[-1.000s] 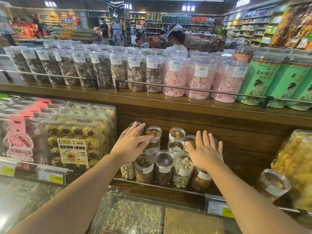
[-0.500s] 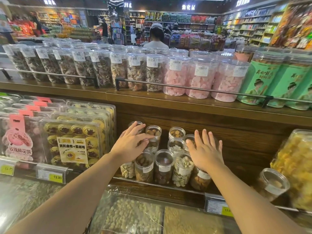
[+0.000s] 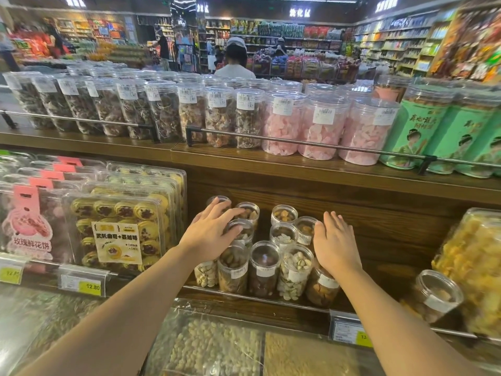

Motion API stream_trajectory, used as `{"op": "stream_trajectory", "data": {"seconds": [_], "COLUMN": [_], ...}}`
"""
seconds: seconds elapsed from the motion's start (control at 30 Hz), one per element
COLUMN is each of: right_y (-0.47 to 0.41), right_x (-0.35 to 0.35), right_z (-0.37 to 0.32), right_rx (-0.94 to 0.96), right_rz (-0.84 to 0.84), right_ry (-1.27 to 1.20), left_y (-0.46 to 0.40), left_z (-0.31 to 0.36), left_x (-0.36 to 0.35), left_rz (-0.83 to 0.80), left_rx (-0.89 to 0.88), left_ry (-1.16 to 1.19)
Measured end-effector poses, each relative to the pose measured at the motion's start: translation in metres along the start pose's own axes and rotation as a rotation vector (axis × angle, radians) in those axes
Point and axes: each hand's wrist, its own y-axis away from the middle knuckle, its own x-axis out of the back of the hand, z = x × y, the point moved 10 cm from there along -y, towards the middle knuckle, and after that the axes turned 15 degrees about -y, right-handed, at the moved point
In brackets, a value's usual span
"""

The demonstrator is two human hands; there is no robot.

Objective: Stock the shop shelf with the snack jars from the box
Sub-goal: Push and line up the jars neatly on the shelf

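The small clear plastic snack jars with transparent lids [image 3: 264,267] stand packed in a tight cluster on the dark wooden lower shelf [image 3: 379,226], hemmed in by a thin metal front rail [image 3: 257,298]. The left hand [image 3: 210,236] lies flat over the lids at the cluster's left edge, fingers [image 3: 230,214] spread wide and holding nothing. The right hand [image 3: 334,246] rests against the right edge, its fingers straight and close together, gripping nothing either. The box named in the task is not in view.

The likeliest slip, as I judge it, is squeezing the group from both sides: the light, round jars touch one another, so uneven pressure could make a middle one pop upward or tip a front jar over the low rail. One similar clear jar [image 3: 436,294] already lies tilted on its side, well apart to the right, beside a clear tub of yellow dried fruit [image 3: 471,267]; it could roll.

The front jars hold pistachios, brown almond-like nuts and a darker filling; those behind show mixed pale and amber pieces, hard to name. On the upper shelf stand tall clear jars of pink sweets [image 3: 322,128], tall clear jars of dark brown dried pieces [image 3: 108,109] and green paper-wrapped canisters [image 3: 417,131]. To the left sit clear plastic trays of jam-centred yellow biscuits [image 3: 116,234].
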Motion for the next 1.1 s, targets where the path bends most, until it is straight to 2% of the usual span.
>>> {"op": "stream_trajectory", "data": {"seconds": [0.17,0.37,0.43,0.57,0.63,0.7,0.8,1.1], "right_y": [-0.001,0.003,0.006,0.012,0.018,0.026,0.029,0.03], "right_x": [0.0,0.005,0.016,0.05,0.042,0.016,-0.009,-0.003], "right_z": [0.0,-0.005,-0.002,0.036,0.058,0.07,0.07,0.053], "right_rx": [0.03,0.052,0.003,-0.238,-0.378,-0.508,-0.528,-0.469], "right_rz": [-0.004,0.02,0.065,0.308,0.292,0.186,0.09,0.02], "right_ry": [-0.036,-0.134,-0.338,-0.845,-1.017,-1.144,-1.16,-0.97], "left_y": [-0.003,-0.004,-0.004,-0.004,-0.004,-0.004,-0.005,-0.004], "left_z": [0.001,0.0,-0.001,-0.001,-0.001,0.0,0.001,0.0], "left_x": [-0.011,-0.013,-0.014,-0.014,-0.014,-0.013,-0.012,-0.012], "left_rz": [-0.107,-0.14,-0.141,-0.139,-0.15,-0.156,-0.149,-0.13], "left_rx": [-0.002,0.002,0.012,0.008,0.006,0.003,0.002,-0.003], "left_ry": [-0.085,-0.108,-0.109,-0.114,-0.117,-0.121,-0.116,-0.103]}}
